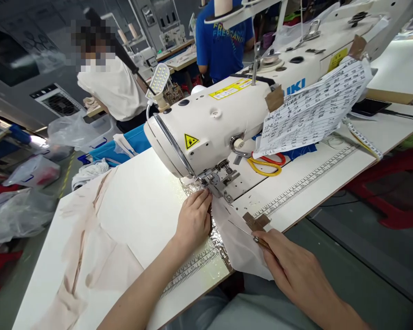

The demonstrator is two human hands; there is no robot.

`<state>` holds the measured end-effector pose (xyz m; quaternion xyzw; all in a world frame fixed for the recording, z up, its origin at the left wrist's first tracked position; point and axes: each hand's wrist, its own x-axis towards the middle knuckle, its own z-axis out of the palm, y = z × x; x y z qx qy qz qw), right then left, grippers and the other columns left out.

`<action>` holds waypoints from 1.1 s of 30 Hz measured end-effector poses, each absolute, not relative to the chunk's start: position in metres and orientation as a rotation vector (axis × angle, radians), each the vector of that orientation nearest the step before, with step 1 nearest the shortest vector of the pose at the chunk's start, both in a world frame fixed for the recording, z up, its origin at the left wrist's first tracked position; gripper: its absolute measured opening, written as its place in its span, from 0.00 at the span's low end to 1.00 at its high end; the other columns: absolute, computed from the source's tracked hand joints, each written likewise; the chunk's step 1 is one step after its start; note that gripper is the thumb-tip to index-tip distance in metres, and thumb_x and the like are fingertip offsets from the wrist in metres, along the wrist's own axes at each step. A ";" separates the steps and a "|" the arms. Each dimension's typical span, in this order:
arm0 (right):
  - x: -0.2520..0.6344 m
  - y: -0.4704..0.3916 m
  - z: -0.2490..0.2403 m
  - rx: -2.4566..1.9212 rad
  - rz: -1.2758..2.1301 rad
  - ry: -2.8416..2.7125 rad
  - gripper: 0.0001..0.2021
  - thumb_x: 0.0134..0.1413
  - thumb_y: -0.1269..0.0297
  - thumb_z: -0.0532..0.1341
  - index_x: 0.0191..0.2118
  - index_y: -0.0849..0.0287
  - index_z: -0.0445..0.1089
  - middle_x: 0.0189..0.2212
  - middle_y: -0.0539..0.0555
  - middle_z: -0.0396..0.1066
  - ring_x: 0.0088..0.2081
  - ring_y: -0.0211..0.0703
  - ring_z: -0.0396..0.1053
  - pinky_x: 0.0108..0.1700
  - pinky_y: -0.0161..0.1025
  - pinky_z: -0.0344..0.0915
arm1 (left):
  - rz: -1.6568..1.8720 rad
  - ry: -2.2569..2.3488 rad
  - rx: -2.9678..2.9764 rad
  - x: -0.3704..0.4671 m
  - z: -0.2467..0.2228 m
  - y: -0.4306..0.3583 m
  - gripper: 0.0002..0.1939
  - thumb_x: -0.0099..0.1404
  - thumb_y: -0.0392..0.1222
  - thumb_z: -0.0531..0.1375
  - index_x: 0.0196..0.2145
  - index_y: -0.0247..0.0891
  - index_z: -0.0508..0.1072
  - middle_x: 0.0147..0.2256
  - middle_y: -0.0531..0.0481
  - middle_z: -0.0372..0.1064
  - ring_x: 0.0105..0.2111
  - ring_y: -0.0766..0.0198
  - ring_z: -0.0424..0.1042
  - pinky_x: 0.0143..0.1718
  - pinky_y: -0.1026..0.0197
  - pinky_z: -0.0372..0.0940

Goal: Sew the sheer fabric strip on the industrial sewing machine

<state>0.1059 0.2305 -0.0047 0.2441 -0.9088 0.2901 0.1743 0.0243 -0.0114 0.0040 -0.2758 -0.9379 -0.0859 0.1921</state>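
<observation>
My left hand (pixel 194 219) is beside the presser foot of a white sewing machine (pixel 206 114), its fingers drawn together on the edge of a sheer white fabric piece (pixel 239 245). What lies right under those fingertips is hidden. An awl (pixel 242 230) with a thin metal point and a brown handle is gripped in my right hand (pixel 289 263). Its tip points toward the machine, over the fabric. Shiny clear tape (pixel 220 247) covers the tabletop between my hands. The fabric hangs a little past the table's front edge.
Pale fabric pieces (pixel 113 259) lie on the table at left. Yellow and red-handled scissors (pixel 266 166) rest behind the needle area. A handwritten sheet (pixel 313 107) is taped to the machine. Printed rulers (pixel 306 181) run along the table edge. Two people are beyond the machine.
</observation>
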 end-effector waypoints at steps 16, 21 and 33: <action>0.091 0.218 0.003 0.701 0.605 -2.600 0.15 0.70 0.71 0.43 0.48 0.62 0.66 0.34 0.54 0.70 0.25 0.39 0.70 0.24 0.35 0.61 | -0.238 -2.754 -0.733 0.033 0.010 -0.005 0.21 0.71 0.37 0.47 0.56 0.28 0.68 0.57 0.35 0.65 0.60 0.48 0.60 0.58 0.43 0.63; 0.087 0.215 0.004 0.716 0.592 -2.615 0.15 0.69 0.72 0.44 0.49 0.63 0.66 0.35 0.54 0.71 0.26 0.39 0.71 0.24 0.34 0.62 | -0.206 -2.727 -0.736 0.039 0.012 0.002 0.20 0.72 0.38 0.46 0.55 0.28 0.69 0.56 0.35 0.66 0.59 0.47 0.62 0.56 0.44 0.64; 0.080 0.209 0.005 0.778 0.595 -2.691 0.15 0.67 0.74 0.45 0.51 0.64 0.66 0.38 0.58 0.73 0.29 0.43 0.73 0.26 0.36 0.66 | -0.166 -2.688 -0.785 0.047 0.016 0.008 0.19 0.70 0.37 0.48 0.54 0.25 0.69 0.54 0.34 0.68 0.57 0.47 0.64 0.55 0.46 0.64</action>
